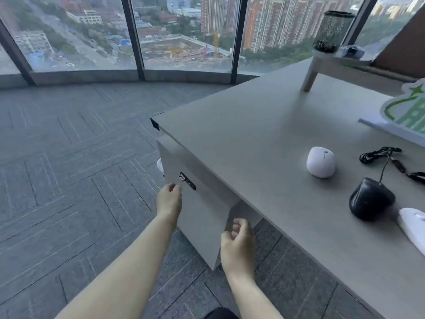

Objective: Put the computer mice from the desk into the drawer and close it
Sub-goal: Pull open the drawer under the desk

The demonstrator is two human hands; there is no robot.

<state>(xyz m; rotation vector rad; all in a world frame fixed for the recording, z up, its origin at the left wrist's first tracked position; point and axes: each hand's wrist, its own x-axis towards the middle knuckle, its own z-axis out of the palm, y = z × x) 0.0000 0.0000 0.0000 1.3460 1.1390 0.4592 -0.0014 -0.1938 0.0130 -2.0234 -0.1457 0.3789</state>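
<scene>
Desk (241,143): grey top, running from the near right towards the windows; three mice lie along its right side.
White mouse (320,161): rounded, long axis running away from the viewer, wheel end pointing towards the far edge.
Black mouse (370,199): nearer than the white one, long axis likewise pointing away, its cord (386,162) leading off the far end into a loose bundle.
Second white mouse (412,224): partly cut off at the right frame edge, just beside the black one, long axis slanting towards the near right.
Drawer (202,217): grey front under the desk's left edge, with a dark lock plate (187,181).
Left hand (169,200): fingers curled together, tips close beside the lock plate; contact cannot be told.
Right hand (238,242): fingers loosely curled, holding nothing, at the drawer front's near edge, well apart from all three mice.
</scene>
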